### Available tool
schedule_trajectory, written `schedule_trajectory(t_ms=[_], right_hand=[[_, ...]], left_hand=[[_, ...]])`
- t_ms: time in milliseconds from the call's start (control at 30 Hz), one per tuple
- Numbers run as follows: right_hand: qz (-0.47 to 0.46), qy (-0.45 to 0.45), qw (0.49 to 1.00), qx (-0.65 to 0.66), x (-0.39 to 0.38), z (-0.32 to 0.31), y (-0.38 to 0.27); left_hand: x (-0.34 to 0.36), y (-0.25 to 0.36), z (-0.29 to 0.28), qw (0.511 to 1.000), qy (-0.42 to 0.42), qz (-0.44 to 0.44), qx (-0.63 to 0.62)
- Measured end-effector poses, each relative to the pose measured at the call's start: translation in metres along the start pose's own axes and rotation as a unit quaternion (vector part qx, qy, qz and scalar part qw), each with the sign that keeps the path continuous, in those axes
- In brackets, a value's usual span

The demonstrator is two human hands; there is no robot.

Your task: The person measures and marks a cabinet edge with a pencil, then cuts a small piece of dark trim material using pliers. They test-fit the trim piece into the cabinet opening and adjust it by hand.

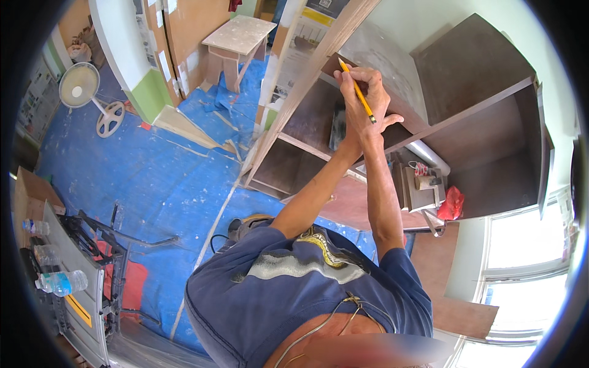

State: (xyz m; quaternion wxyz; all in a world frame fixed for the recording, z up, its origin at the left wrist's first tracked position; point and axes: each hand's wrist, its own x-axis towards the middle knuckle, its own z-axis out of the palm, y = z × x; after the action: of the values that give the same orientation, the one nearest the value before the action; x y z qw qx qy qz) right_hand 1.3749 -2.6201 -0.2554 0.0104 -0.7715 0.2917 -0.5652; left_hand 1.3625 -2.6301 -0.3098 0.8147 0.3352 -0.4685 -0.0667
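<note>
My right hand [368,92] grips a yellow pencil [359,92], its sharpened end at the upper board [335,63] of a dark wooden cubby unit [307,122]. My left hand [352,132] is beneath my right hand at the unit, with its fingers mostly hidden; I cannot tell what it touches or holds. Below my hands, the lower shelves hold a white tube [429,156], a red plastic bag [451,202] and some small items I cannot make out clearly.
Blue sheeting [165,184] covers the floor. A small wooden table [239,34] is at the back, a fan on a stand [80,86] at upper left. A folded workbench [86,306] with water bottles [64,282] is at lower left. A bright window [521,245] is at right.
</note>
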Motion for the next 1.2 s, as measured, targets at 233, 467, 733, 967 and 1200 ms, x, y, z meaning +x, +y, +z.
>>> schedule_trajectory(t_ms=[233,467,733,967,1200], right_hand=[[-0.024,-0.002,0.999,-0.043,0.000,0.003,0.010],[0.014,0.008,1.000,-0.025,-0.001,0.005,0.007],[-0.042,0.017,0.998,-0.040,0.001,0.007,0.014],[-0.042,0.003,0.997,-0.059,-0.001,0.005,0.012],[-0.011,0.003,0.999,-0.030,0.000,0.006,0.011]], left_hand=[[-0.008,-0.008,0.004,0.995,-0.061,-0.071,-0.030],[-0.011,-0.020,0.009,0.996,-0.068,-0.053,-0.032],[-0.013,-0.023,0.005,0.995,-0.081,-0.048,-0.023],[-0.015,-0.024,0.003,0.995,-0.091,-0.041,-0.020],[-0.015,-0.028,0.004,0.994,-0.098,-0.033,-0.019]])
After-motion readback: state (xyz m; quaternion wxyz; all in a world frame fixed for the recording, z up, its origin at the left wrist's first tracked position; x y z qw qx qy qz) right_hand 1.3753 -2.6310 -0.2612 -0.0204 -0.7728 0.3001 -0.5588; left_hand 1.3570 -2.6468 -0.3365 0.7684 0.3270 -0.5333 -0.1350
